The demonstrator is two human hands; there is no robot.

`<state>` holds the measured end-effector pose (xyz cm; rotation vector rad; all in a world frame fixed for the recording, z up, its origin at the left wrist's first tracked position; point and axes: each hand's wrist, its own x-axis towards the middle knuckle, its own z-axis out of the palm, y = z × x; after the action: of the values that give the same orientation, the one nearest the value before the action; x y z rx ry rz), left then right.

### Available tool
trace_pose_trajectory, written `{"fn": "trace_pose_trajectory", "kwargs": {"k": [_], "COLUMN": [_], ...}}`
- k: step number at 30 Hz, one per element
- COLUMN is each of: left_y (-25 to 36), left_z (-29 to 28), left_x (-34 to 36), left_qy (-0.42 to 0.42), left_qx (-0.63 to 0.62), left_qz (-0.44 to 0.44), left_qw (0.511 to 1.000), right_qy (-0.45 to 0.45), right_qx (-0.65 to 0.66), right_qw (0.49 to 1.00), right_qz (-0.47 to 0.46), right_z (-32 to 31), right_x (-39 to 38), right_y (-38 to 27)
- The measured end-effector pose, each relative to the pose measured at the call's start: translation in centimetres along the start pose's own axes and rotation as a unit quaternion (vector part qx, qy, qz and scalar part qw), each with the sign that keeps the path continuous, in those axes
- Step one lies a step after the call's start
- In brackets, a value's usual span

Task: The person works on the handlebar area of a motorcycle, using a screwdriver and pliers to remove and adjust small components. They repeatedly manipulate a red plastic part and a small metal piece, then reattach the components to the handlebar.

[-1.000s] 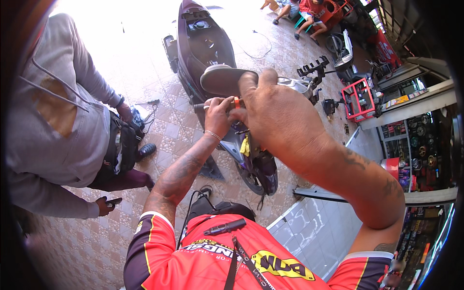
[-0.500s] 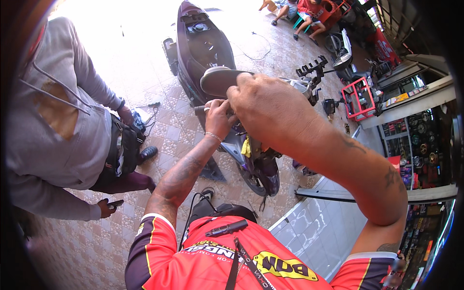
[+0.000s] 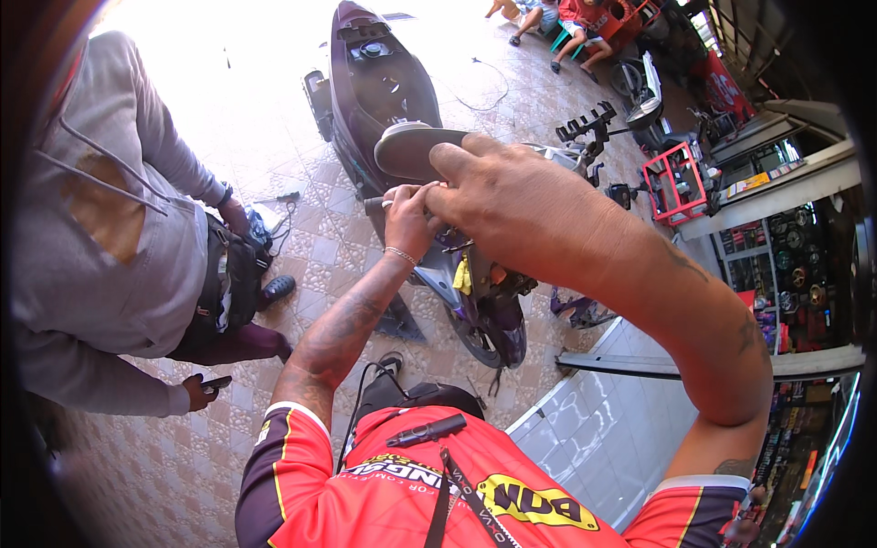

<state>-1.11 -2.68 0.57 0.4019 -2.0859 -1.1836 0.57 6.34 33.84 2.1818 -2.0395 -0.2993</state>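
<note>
My left hand (image 3: pixel 408 222) has its fingers wrapped round a short dark cylinder (image 3: pixel 373 206) at the scooter's front. My right hand (image 3: pixel 512 205) is beside it with bent fingers meeting my left fingertips; what they grip is hidden. Just above both hands is an oval dark mirror (image 3: pixel 406 155), my right fingers at its lower edge. The purple scooter (image 3: pixel 358 110) has its body panels opened, with a yellow cloth (image 3: pixel 462 274) hanging below my hands.
A person in a grey hoodie (image 3: pixel 137 247) stands at my left, holding a phone (image 3: pixel 216 383). Seated people (image 3: pixel 585 32) are at the back. Cables lie on the tiled floor (image 3: pixel 320 247). A red frame cart (image 3: pixel 678 183) and glass display cases (image 3: pixel 790 274) line the right.
My right hand has turned and its wrist has shifted to the right; the orange piece seen between my hands a second ago is now covered. My left hand stays about in place.
</note>
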Motion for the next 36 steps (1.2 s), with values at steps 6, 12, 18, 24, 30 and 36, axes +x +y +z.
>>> {"fn": "trace_pose_trajectory", "kwargs": {"k": [6, 12, 18, 24, 30, 36], "left_y": [-0.3, -1.6, -2.5, -2.0, -2.8, -1.2], "left_z": [-0.8, 1.9, 0.6, 0.6, 0.9, 0.0], "left_x": [-0.5, 0.2, -0.4, -0.2, -0.3, -0.4], "left_qy": [-0.024, -0.011, -0.020, -0.034, -0.041, -0.026], "left_qx": [0.012, 0.046, 0.025, 0.092, 0.086, 0.087], "left_qz": [-0.015, -0.077, 0.025, 0.024, 0.019, 0.008], "left_qw": [1.000, 0.996, 0.999, 0.995, 0.995, 0.996], "right_qy": [-0.155, -0.003, -0.166, 0.041, -0.180, -0.014], "right_qx": [0.033, -0.031, 0.002, 0.010, 0.056, -0.047], "right_qw": [0.930, 0.999, 0.924, 0.999, 0.905, 0.999], "right_qz": [0.331, -0.019, 0.345, -0.012, 0.380, -0.011], "right_z": [0.7, 0.2, 0.3, 0.0, 0.6, 0.2], "right_x": [0.1, -0.1, 0.0, -0.2, 0.0, -0.9], "right_y": [-1.6, -0.2, -1.1, -0.3, -1.6, -0.8]}}
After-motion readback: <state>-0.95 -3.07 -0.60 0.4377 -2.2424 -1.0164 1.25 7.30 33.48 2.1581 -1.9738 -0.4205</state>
